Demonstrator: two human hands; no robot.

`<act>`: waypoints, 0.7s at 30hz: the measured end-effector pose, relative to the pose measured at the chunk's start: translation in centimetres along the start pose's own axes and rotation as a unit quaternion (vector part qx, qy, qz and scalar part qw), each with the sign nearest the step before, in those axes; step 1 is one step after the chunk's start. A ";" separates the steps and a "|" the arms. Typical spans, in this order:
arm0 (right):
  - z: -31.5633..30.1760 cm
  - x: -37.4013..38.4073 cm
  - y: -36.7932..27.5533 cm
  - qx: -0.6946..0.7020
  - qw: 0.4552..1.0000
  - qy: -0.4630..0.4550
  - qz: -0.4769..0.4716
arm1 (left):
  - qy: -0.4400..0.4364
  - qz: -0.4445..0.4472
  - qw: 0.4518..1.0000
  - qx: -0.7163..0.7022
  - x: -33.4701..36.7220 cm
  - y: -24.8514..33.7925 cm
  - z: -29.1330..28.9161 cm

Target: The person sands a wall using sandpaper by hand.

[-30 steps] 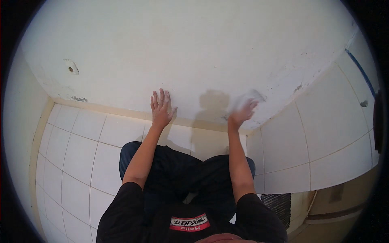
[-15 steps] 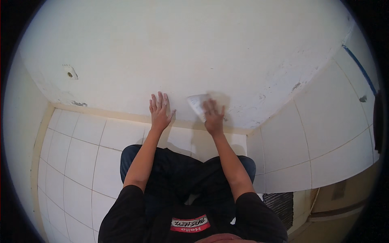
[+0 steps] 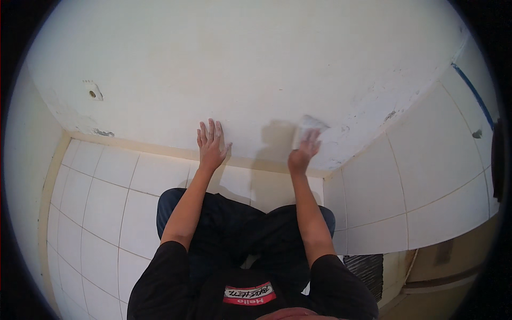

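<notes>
My left hand [image 3: 211, 144] lies flat on the white wall [image 3: 213, 64] just above its base, fingers spread and dusty with white powder. To its right, my right hand [image 3: 305, 151] presses a pale, stiff sheet that looks like sandpaper [image 3: 311, 124] against the wall. The sheet sticks out above and beside my fingers, and motion blurs it a little. What lies under my palm is hidden. Beyond this hand, the lower wall has rough, flaking patches [image 3: 341, 130].
A cream skirting strip [image 3: 160, 151] runs along the wall's foot. White tiles cover the floor [image 3: 101, 205] and the right-hand side [image 3: 437, 176]. A socket [image 3: 93, 92] sits at the left of the wall. My crossed legs [image 3: 240, 224] are close below my hands.
My right hand has slid right along the wall with the sheet, which has turned under the fingers. My left hand has stayed in place.
</notes>
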State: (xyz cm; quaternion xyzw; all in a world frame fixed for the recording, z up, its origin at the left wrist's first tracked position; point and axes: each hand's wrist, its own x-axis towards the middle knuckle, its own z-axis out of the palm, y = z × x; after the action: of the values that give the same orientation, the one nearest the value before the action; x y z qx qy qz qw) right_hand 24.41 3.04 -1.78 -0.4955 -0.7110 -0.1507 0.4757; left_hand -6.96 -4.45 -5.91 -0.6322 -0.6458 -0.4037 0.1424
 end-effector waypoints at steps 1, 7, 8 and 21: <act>0.5 -0.8 -1.3 0.009 0.998 -0.050 -0.031 | 0.000 -0.001 1.000 0.000 -0.1 -0.1 -0.1; 2.7 -4.3 -5.0 -0.029 0.957 -0.207 -0.201 | 0.002 0.004 1.000 0.000 -0.1 0.2 -0.1; 2.8 -4.5 -5.0 -0.028 0.951 -0.221 -0.214 | 0.002 0.006 1.000 0.001 -0.1 0.3 0.0; -2.0 2.0 2.2 -0.079 0.996 0.022 0.039 | 0.000 0.003 1.000 0.001 -0.1 0.0 0.1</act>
State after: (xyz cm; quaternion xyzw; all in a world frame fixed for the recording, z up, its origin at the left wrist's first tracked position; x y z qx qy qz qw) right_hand 27.26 3.81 0.34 -0.5552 -0.6665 -0.1984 0.4561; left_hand -6.88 -4.48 -6.04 -0.6341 -0.6442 -0.4027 0.1442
